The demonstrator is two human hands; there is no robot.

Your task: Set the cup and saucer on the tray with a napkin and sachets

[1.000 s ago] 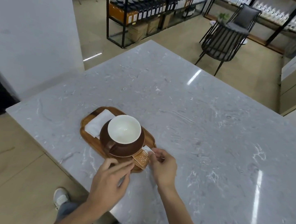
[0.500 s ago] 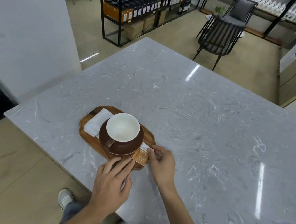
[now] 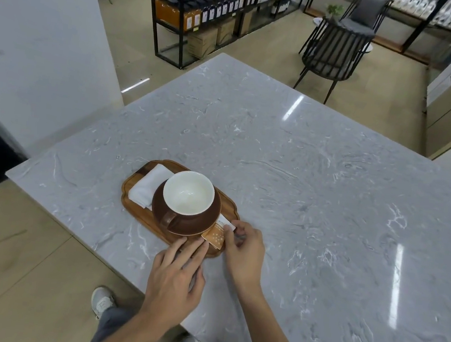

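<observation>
Seemingly mid-adjustment, the person's right hand (image 3: 243, 247) reaches in from the lower right, wrist bent, fingers curled, the fingertips pinching the orange-and-white paper sachets (image 3: 217, 234) at the near right end of the oval wooden tray (image 3: 138, 216). The forearm runs diagonally from the bottom edge up to the tray. The left hand (image 3: 176, 276) comes in from below, back of the hand up, fingers straight and held close together, their tips touching the tray's near rim just left of the sachets; it holds nothing.

On the tray, the sachets lie tilted against the right side of the brown ceramic saucer (image 3: 196, 228), one with a white end showing toward the tray's far right. The brown cup with a white inside (image 3: 188, 193) stands upright on the saucer at the tray's middle, its handle turned toward the person. A folded white napkin (image 3: 149, 186) lies on the tray's left part, its right edge tucked beside the saucer.

The tray sits near the front left corner of a grey marble-patterned countertop (image 3: 315, 197). Beyond the tray, across the floor, stand black metal shelves stocked with dark jars (image 3: 209, 5) and, further right, a black slatted chair (image 3: 334, 53). Below the tray, beside the counter edge, a grey sneaker (image 3: 102, 301) rests on the tan floor.
</observation>
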